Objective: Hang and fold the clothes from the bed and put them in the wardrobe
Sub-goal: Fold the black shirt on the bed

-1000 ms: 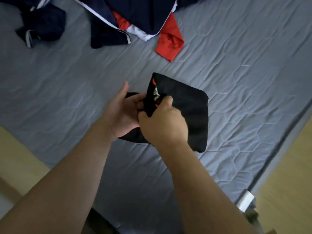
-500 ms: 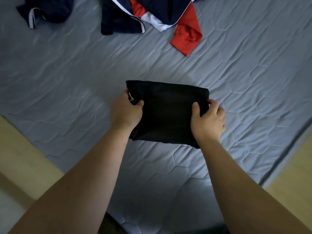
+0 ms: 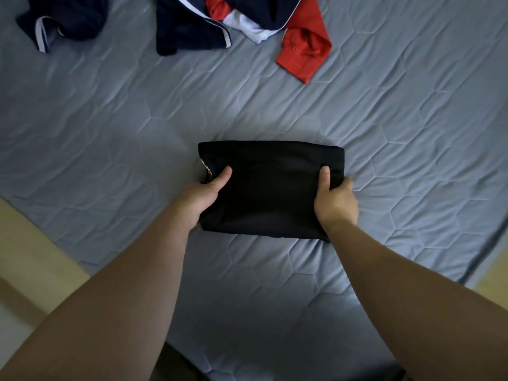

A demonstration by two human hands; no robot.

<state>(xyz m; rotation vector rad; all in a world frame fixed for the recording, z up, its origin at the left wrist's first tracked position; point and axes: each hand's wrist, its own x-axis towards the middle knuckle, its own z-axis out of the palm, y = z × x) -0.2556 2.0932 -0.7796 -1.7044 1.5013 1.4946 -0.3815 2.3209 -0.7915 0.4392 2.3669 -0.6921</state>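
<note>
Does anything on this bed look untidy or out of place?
The folded black cloth garment, gripped at both ends by the left hand and right hand, is neat, except a small pale patterned bit peeking out at its left edge. At the far side of the grey quilted bed, navy, white and red clothes lie crumpled.

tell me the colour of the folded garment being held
Black folded garment, clearest in the head view.

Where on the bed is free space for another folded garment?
Bare mattress lies left of the left hand, right of the right hand, and between the black garment and the navy and red clothes, which crowd the far edge.
</note>
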